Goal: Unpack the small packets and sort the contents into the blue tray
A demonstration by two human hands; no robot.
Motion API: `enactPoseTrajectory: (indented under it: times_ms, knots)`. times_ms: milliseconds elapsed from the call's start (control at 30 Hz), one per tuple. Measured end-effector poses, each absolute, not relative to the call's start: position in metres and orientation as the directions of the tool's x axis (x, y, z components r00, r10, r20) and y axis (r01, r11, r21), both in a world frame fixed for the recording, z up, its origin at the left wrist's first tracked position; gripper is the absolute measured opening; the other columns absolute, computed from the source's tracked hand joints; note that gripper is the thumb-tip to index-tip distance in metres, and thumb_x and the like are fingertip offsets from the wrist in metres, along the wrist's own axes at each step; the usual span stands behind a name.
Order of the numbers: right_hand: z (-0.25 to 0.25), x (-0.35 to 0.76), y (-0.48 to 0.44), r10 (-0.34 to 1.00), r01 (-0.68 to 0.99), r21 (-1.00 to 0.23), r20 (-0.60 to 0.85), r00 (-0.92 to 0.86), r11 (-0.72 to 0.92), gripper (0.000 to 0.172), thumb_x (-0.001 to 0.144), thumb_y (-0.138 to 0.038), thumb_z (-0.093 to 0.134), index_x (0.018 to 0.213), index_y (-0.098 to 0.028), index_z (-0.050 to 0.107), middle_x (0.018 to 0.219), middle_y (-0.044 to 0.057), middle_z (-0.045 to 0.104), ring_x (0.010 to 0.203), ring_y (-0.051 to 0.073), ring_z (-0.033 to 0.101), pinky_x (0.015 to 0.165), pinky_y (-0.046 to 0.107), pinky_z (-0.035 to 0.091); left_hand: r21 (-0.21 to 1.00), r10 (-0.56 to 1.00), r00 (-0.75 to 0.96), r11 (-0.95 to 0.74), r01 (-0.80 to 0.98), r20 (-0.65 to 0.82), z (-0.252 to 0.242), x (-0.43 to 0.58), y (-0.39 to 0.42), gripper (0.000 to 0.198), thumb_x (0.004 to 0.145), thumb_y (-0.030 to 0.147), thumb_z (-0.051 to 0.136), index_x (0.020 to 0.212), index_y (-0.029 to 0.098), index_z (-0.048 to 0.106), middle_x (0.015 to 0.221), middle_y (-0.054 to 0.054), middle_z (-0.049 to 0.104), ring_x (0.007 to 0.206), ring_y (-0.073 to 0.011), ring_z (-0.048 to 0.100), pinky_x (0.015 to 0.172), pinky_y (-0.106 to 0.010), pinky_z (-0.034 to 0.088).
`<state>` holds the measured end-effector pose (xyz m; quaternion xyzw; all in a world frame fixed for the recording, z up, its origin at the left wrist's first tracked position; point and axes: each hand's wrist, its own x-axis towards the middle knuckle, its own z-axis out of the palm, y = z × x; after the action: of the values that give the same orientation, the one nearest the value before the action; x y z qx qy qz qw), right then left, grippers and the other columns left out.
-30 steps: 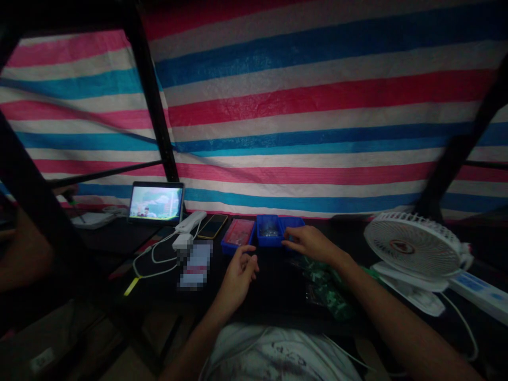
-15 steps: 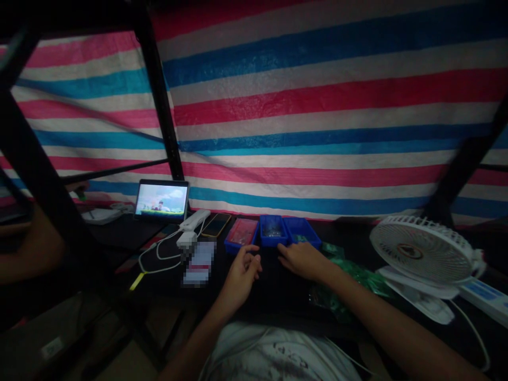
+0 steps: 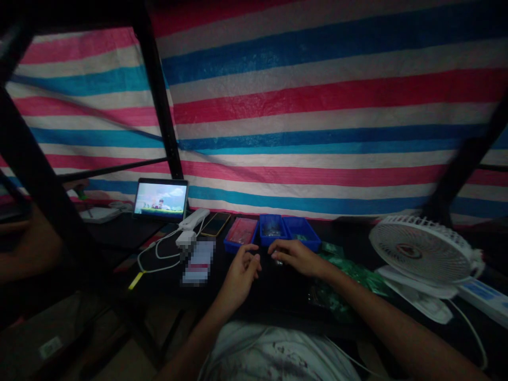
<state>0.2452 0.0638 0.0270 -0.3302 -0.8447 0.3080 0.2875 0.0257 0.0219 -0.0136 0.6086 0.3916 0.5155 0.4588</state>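
My left hand (image 3: 243,270) rests over the black table in front of the left blue tray, its fingers loosely curved and apart, with nothing visible in them. To its right, my right hand (image 3: 297,257) has its fingers bent down around a small shiny piece (image 3: 278,261), too small and dark to name. Just beyond the hands stand a blue tray with red-pink contents (image 3: 241,232), a middle blue tray (image 3: 272,242) with small shiny parts, and a right blue tray (image 3: 307,244) holding a little greenish material.
Green plastic packets (image 3: 357,278) lie under and beside my right forearm. A white fan (image 3: 415,254) stands at the right. To the left are a dark phone (image 3: 215,225), a white power strip with cable (image 3: 194,218) and a lit tablet (image 3: 161,200). Another person's arm (image 3: 35,243) shows far left.
My right hand has drawn slightly back from the trays, and a small shiny piece now shows at its fingertips. My left hand has hardly moved.
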Motion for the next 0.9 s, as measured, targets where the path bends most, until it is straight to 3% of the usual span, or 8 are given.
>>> enactPoseTrajectory:
  times_ms: [100,233,367,433,533,600,733,900]
  knots:
    - [0.0215,0.2423,0.0683,0.787,0.257,-0.847,0.263,-0.558,0.465,0.025,0.091,-0.041,0.068,0.096,-0.017,0.066,0.076,-0.002,0.06,0.065,0.013,0.054,0.059,0.023,0.041,0.962,0.95,0.155,-0.272,-0.004,0.27,-0.0133,0.0259,0.0218,0.036,0.095,0.045,0.055,0.12,0.019,0.054,0.075,0.003,0.057,0.06,-0.0116,0.053,0.054,-0.022,0.039]
    - [0.017,0.239,0.0709,0.803,0.083,-0.941,0.231,-0.55,0.328,0.031,0.081,-0.041,0.079,0.093,-0.017,0.064,0.077,-0.002,0.062,0.064,0.012,0.058,0.062,0.025,0.048,0.965,0.954,0.153,-0.262,-0.002,0.259,-0.0131,0.0265,0.0221,0.037,0.095,0.045,0.056,0.12,0.018,0.054,0.075,0.003,0.057,0.06,-0.0117,0.053,0.054,-0.022,0.039]
    - [0.0174,0.236,0.068,0.789,-0.073,-0.976,0.211,-0.578,0.207,0.052,0.075,-0.037,0.086,0.117,-0.021,0.06,0.088,0.0,0.069,0.076,0.017,0.068,0.074,0.032,0.055,0.966,0.954,0.157,-0.259,-0.002,0.256,-0.0139,0.0267,0.0222,0.038,0.093,0.045,0.059,0.12,0.019,0.055,0.075,0.003,0.058,0.06,-0.0118,0.054,0.055,-0.022,0.04]
    - [0.0183,0.2353,0.0665,0.781,-0.057,-0.974,0.209,-0.588,0.218,0.056,0.074,-0.034,0.086,0.123,-0.021,0.061,0.088,0.001,0.071,0.082,0.018,0.07,0.081,0.034,0.054,0.966,0.952,0.168,-0.26,0.01,0.254,-0.0141,0.0268,0.022,0.038,0.092,0.045,0.061,0.119,0.019,0.056,0.076,0.002,0.058,0.061,-0.0119,0.055,0.057,-0.022,0.042]
    - [0.019,0.2358,0.0666,0.783,0.029,-0.956,0.221,-0.582,0.291,0.035,0.076,-0.035,0.085,0.102,-0.017,0.07,0.088,0.003,0.073,0.084,0.018,0.069,0.082,0.032,0.051,0.967,0.952,0.183,-0.254,0.033,0.244,-0.0134,0.027,0.0212,0.032,0.092,0.043,0.061,0.112,0.018,0.059,0.078,0.001,0.06,0.063,-0.0123,0.057,0.058,-0.023,0.043]
    - [0.0185,0.2366,0.0679,0.791,0.069,-0.942,0.234,-0.565,0.328,0.03,0.076,-0.038,0.084,0.091,-0.016,0.072,0.088,0.003,0.072,0.082,0.018,0.067,0.079,0.031,0.049,0.967,0.953,0.187,-0.251,0.041,0.24,-0.0124,0.027,0.0203,0.029,0.092,0.044,0.062,0.105,0.018,0.062,0.08,0.0,0.06,0.065,-0.0124,0.056,0.059,-0.022,0.044]
    - [0.0165,0.2367,0.0695,0.807,0.084,-0.936,0.248,-0.535,0.343,0.032,0.074,-0.043,0.084,0.087,-0.017,0.07,0.083,0.001,0.068,0.077,0.017,0.062,0.073,0.029,0.046,0.957,0.938,0.224,-0.284,0.056,0.265,-0.0109,0.027,0.0185,0.028,0.091,0.045,0.063,0.095,0.017,0.064,0.078,-0.001,0.061,0.068,-0.0136,0.056,0.063,-0.023,0.045]
    - [0.0173,0.2351,0.0667,0.795,0.158,-0.898,0.268,-0.544,0.411,0.033,0.075,-0.046,0.083,0.084,-0.017,0.071,0.069,-0.004,0.055,0.064,0.013,0.048,0.062,0.025,0.036,0.947,0.926,0.251,-0.311,0.081,0.282,-0.0108,0.0264,0.0175,0.027,0.094,0.044,0.06,0.098,0.017,0.064,0.077,-0.001,0.061,0.067,-0.0143,0.057,0.062,-0.024,0.045]
